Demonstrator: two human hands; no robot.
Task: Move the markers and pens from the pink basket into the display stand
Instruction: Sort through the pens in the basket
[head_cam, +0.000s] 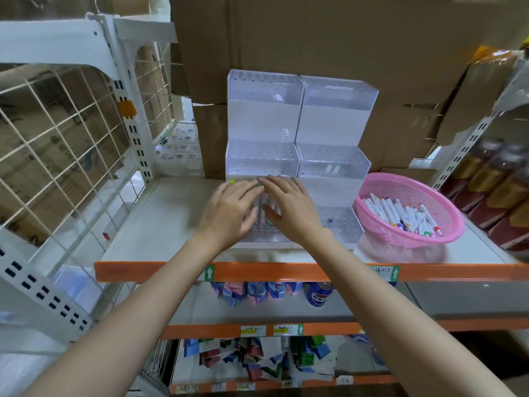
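Note:
A clear tiered display stand (264, 116) stands in two side-by-side units on the white shelf (171, 219). Several markers (262, 216) stand upright in the lowest tier of the left unit. My left hand (229, 209) and my right hand (290, 207) lie over these markers with fingers stretched forward, fingertips meeting near the tier's back; the thumbs flank the markers. Most of that tier is hidden under the hands. At the right, the pink basket (380, 239) holds several white markers and pens (400, 216).
Cardboard boxes (329, 38) stack behind the stand. A white wire grid panel (65, 133) closes the left side. Bottles in wrap (492, 190) stand at the far right. The orange shelf edge (286, 271) runs in front; lower shelves hold packets and a blue can (317, 293).

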